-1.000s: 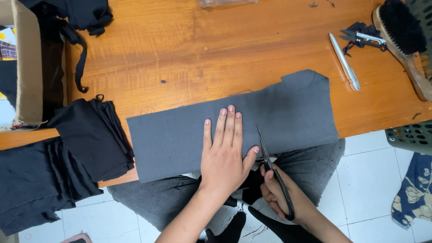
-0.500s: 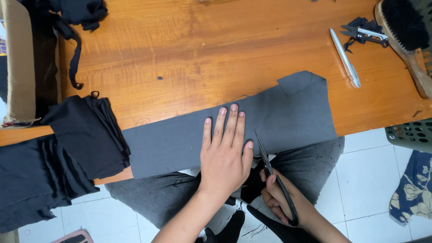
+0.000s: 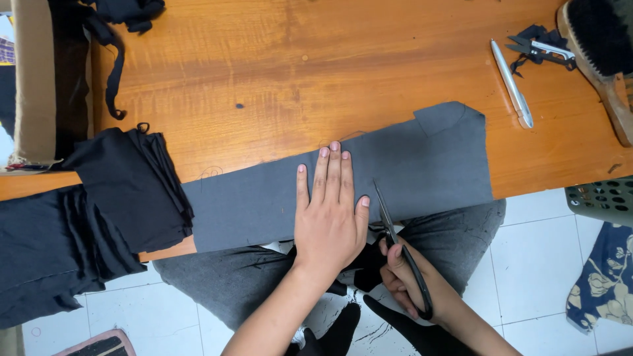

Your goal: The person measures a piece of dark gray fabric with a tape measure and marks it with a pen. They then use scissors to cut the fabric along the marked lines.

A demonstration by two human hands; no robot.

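— How does the grey fabric strip lie?
— Along the near edge of the wooden table, its long axis running left to right, the right end slightly farther away.
— And the hands?
— The left hand presses it flat, fingers straight and close together; the right hand grips black scissors, blades pointing away, tips at the cloth. Its fingers are partly hidden.

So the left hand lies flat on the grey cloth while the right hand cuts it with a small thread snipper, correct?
Not quite: in the head view the right hand works large black-handled scissors, not the snipper, which lies untouched on the table. The left hand does lie flat on the grey cloth.
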